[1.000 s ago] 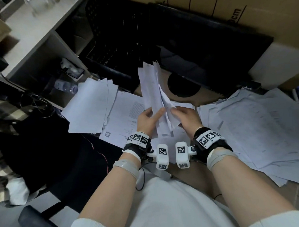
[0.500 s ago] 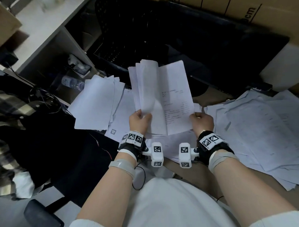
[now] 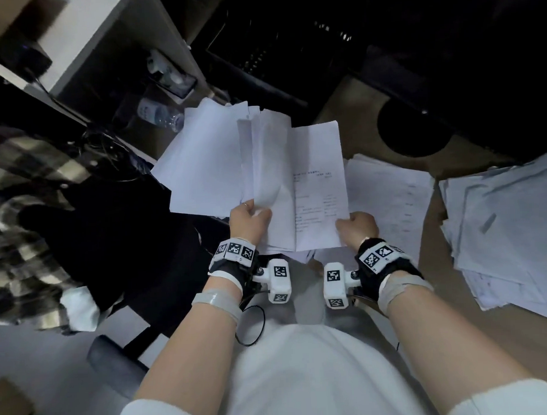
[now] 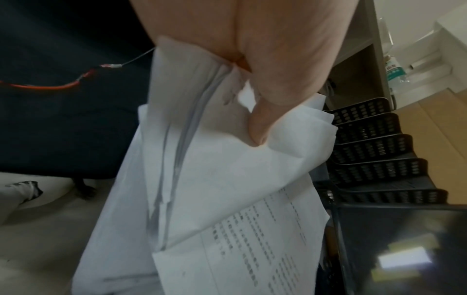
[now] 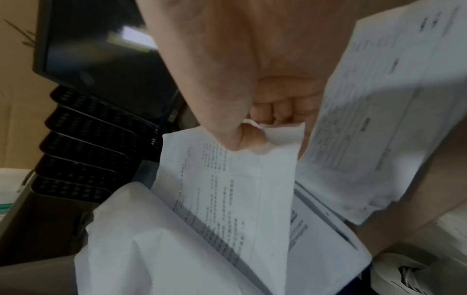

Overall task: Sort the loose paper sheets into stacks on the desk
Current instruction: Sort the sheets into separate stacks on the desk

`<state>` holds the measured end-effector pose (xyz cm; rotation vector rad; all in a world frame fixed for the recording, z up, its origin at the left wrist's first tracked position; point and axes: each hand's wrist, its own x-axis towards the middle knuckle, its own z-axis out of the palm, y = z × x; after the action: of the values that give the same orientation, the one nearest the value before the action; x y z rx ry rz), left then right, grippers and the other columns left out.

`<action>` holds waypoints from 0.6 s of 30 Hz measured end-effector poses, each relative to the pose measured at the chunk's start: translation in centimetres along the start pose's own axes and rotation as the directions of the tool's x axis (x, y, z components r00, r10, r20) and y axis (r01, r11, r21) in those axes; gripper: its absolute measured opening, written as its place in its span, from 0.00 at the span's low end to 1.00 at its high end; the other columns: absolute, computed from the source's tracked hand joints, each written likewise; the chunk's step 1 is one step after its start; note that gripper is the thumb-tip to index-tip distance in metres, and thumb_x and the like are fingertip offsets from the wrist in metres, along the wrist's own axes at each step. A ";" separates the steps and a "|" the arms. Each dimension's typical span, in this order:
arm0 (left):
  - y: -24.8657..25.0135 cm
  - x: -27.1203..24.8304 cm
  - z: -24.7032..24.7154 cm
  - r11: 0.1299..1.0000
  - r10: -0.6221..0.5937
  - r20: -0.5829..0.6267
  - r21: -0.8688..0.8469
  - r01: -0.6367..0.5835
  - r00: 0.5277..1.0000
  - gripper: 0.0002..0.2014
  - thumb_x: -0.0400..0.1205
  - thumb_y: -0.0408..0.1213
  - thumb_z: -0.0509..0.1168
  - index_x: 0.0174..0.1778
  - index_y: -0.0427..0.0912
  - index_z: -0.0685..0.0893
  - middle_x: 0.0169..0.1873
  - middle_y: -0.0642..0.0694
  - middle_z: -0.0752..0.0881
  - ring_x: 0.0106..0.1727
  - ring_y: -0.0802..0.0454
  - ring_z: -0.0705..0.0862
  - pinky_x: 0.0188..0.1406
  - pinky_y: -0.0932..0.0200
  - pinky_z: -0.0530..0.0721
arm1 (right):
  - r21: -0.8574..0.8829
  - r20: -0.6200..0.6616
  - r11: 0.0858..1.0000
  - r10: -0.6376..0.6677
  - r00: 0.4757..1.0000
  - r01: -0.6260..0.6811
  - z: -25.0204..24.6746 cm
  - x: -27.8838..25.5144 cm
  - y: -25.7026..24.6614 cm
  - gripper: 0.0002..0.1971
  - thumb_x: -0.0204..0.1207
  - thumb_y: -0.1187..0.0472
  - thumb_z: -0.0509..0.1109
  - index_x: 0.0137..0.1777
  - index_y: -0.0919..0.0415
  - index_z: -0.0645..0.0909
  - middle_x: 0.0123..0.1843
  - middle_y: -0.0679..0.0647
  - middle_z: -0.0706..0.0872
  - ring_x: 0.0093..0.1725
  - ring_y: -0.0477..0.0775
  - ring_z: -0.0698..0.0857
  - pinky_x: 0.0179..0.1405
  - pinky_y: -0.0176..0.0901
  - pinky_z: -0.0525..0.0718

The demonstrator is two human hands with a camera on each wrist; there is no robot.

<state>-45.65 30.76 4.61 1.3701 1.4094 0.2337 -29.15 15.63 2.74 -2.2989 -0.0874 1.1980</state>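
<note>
My left hand point(image 3: 250, 216) grips a bundle of white sheets point(image 3: 266, 176) by its lower edge, held up above the desk. In the left wrist view the thumb point(image 4: 262, 123) presses into the bundle of sheets point(image 4: 202, 179). My right hand point(image 3: 356, 225) pinches the lower right corner of one printed sheet point(image 3: 320, 186), spread to the right of the bundle. In the right wrist view thumb and fingers point(image 5: 242, 137) clamp that printed sheet point(image 5: 235, 179). Flat stacks lie on the desk: one at the left point(image 3: 198, 166), one in the middle point(image 3: 391, 196), a large messy one at the right point(image 3: 511, 228).
A dark monitor with a round base point(image 3: 414, 129) stands behind the papers. Black mesh letter trays point(image 4: 379, 143) sit at the back. A shelf unit with a water bottle point(image 3: 158, 113) is at the left, and a dark chair with a checked garment point(image 3: 21, 199) beside me.
The folded sheet has been opened flat and drawn to the right by my right hand. The view has shifted, so the held papers now sit over the left stack.
</note>
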 end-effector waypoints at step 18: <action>-1.2 5.6 -7.0 0.990 -0.018 -0.160 0.134 0.040 0.987 0.15 0.77 0.33 0.66 0.59 0.34 0.87 0.52 0.43 0.91 0.54 0.43 0.88 0.54 0.60 0.85 | 0.032 -0.070 0.991 0.132 0.989 -0.130 8.0 1.1 -3.2 0.12 0.80 0.64 0.61 0.50 0.69 0.86 0.51 0.66 0.88 0.54 0.68 0.86 0.49 0.45 0.78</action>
<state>-50.20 38.47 3.29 1.4676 1.6007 0.2345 -34.13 22.16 -0.19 -2.3520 0.1078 1.1712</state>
